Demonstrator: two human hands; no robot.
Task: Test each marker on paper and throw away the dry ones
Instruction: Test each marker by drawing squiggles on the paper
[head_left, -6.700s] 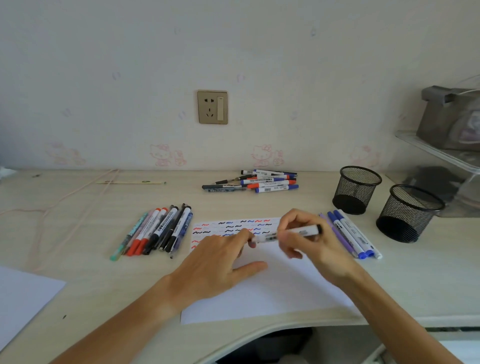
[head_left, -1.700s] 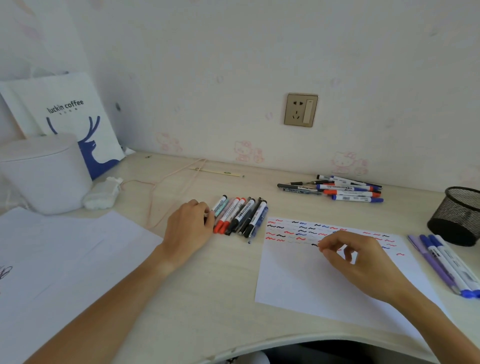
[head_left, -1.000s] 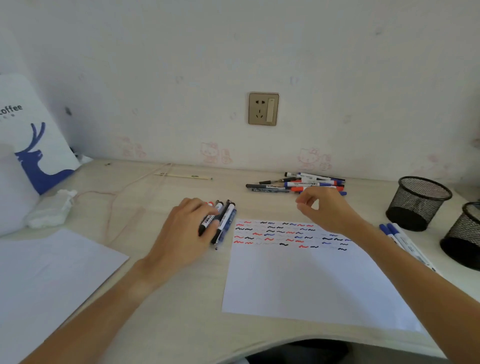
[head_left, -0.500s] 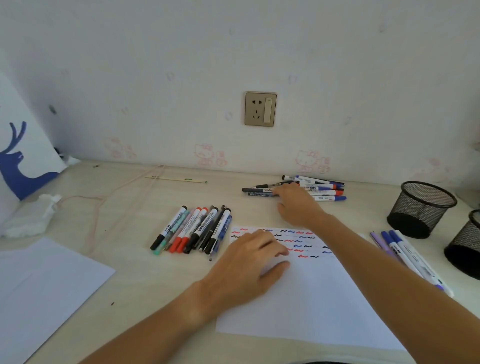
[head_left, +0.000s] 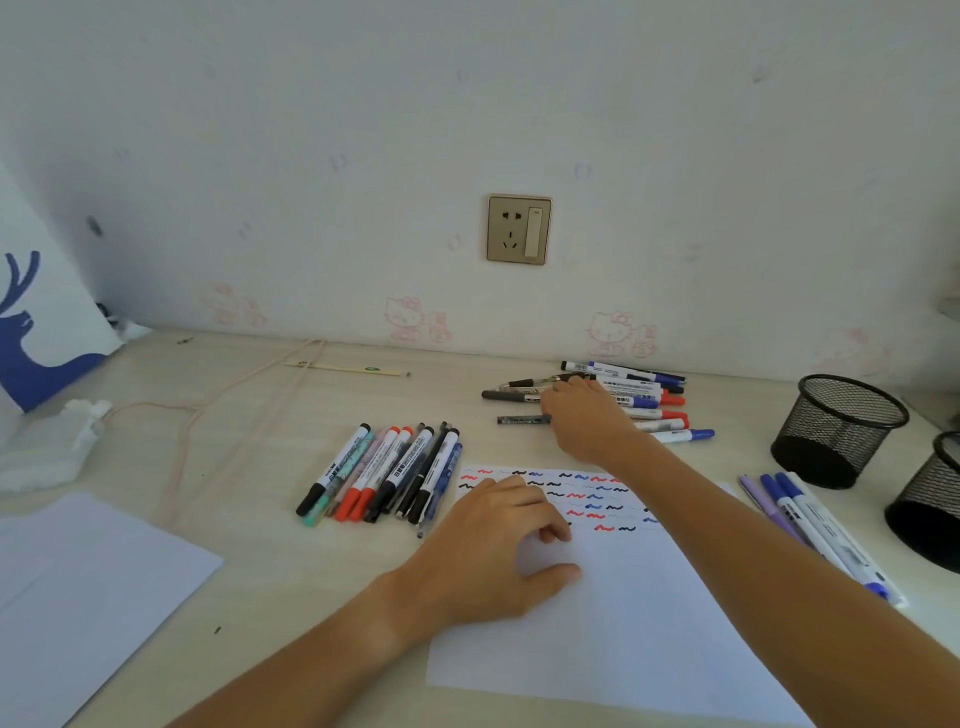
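A white test paper (head_left: 597, 623) with red, blue and black squiggles along its top lies in front of me. My left hand (head_left: 493, 556) rests on its upper left part, fingers loosely curled, holding nothing. A pile of markers (head_left: 644, 400) lies at the back near the wall. My right hand (head_left: 587, 418) reaches into the pile's left end and pinches a dark marker (head_left: 522, 419), which sticks out to the left. A row of several capped markers (head_left: 384, 475) lies left of the paper. Three blue and purple markers (head_left: 810, 519) lie to its right.
Two black mesh cups (head_left: 839, 431) (head_left: 930, 504) stand at the right. Another white sheet (head_left: 78, 587) lies at the front left. A crumpled tissue (head_left: 47, 447), a white bag with a blue deer (head_left: 31, 322) and a pale cord (head_left: 208, 415) are at the left.
My left hand left the marker row and settled on the paper. My right hand reached back to the pile and drew a dark marker slightly forward out of it.
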